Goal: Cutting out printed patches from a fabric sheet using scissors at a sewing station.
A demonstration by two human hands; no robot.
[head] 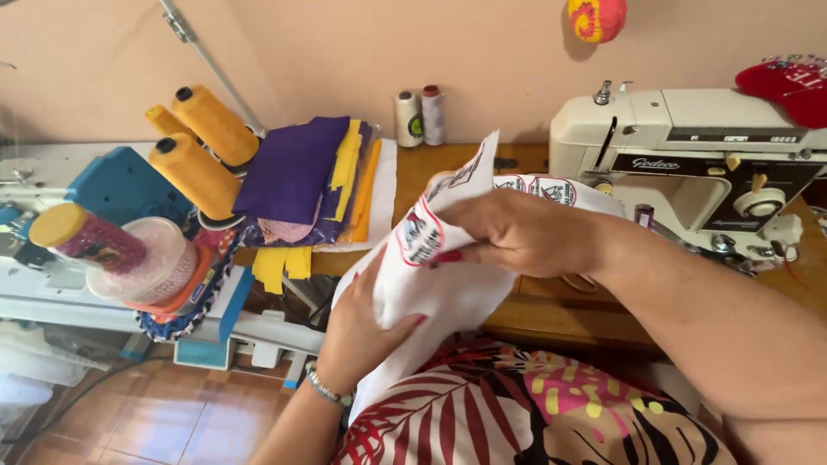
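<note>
A piece of white fabric (444, 297) with round printed emblems is held up between both hands above my lap. My left hand (366, 331) grips its lower left part from underneath, a bracelet on the wrist. My right hand (517, 232) pinches the upper part from the right, fingers closed over the folded cloth. A cream sewing machine (689, 151) stands just behind and to the right of my right arm on a wooden table (517, 314).
A stack of purple and yellow fabric pieces (306, 176) lies at centre left. Three orange-yellow thread cones (194, 142) sit beside it on another white and blue machine (112, 198). Two small thread spools (420, 116) stand by the wall. A red pincushion (788, 86) rests on the sewing machine.
</note>
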